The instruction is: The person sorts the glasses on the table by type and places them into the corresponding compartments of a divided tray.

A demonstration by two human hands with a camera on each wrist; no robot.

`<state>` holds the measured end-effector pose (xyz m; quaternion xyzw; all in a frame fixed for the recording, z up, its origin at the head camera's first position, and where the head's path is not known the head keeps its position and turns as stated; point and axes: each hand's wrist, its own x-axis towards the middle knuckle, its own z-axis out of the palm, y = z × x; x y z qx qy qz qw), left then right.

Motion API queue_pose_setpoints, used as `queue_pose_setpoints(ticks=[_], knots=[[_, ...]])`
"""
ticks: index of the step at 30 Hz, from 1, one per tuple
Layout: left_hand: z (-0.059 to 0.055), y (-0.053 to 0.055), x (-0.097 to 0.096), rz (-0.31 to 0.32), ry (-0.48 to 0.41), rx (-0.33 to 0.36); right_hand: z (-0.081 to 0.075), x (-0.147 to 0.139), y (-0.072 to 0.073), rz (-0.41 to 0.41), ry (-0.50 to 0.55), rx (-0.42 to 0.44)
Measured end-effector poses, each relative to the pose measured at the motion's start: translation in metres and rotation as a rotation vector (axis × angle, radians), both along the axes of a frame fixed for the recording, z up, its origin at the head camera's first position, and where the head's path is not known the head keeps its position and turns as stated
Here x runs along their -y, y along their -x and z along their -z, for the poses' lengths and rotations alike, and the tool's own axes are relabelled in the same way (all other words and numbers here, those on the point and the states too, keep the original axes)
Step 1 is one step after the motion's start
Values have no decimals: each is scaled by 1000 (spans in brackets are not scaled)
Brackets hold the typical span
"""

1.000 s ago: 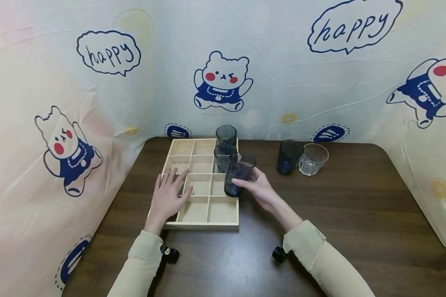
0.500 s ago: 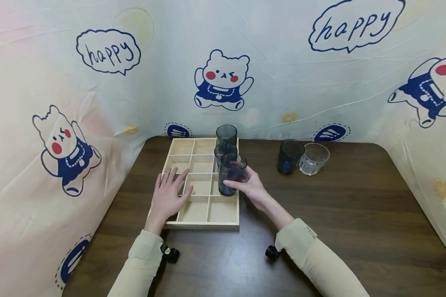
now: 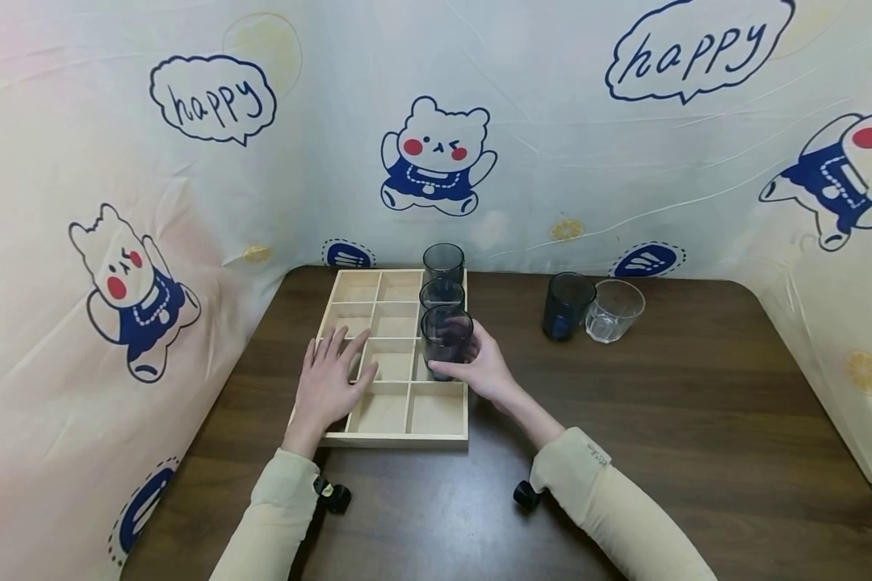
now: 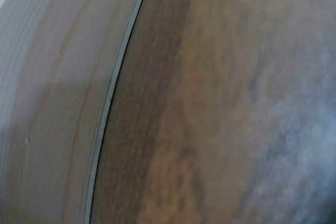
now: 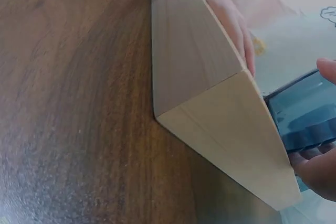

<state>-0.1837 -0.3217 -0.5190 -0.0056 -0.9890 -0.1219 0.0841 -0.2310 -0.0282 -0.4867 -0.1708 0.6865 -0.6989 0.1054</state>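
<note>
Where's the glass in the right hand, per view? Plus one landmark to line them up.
Head: near centre, slightly below mid-height, dark glass in the right hand.
Left wrist: not in it.
Right wrist: right edge, around mid-height, looking bluer and partly cut off by the frame.
Shared landmark: wooden tray, left of centre in head, left side in left wrist, centre to right in right wrist.

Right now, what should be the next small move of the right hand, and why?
Probably ease the held glass straight down: the right hand grips it at the right column of the wooden tray, with two similar glasses standing in line behind it. Whether its base touches is unclear.
</note>
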Motion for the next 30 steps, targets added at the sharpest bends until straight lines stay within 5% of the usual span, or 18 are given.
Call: queue_pose_setpoints(ticks=[12, 30], knots=[[-2, -1, -1, -5, 1, 6, 9, 3, 1, 17, -179, -194], [-1, -2, -1, -1, -2, 2, 16, 2, 3, 73, -348, -339]])
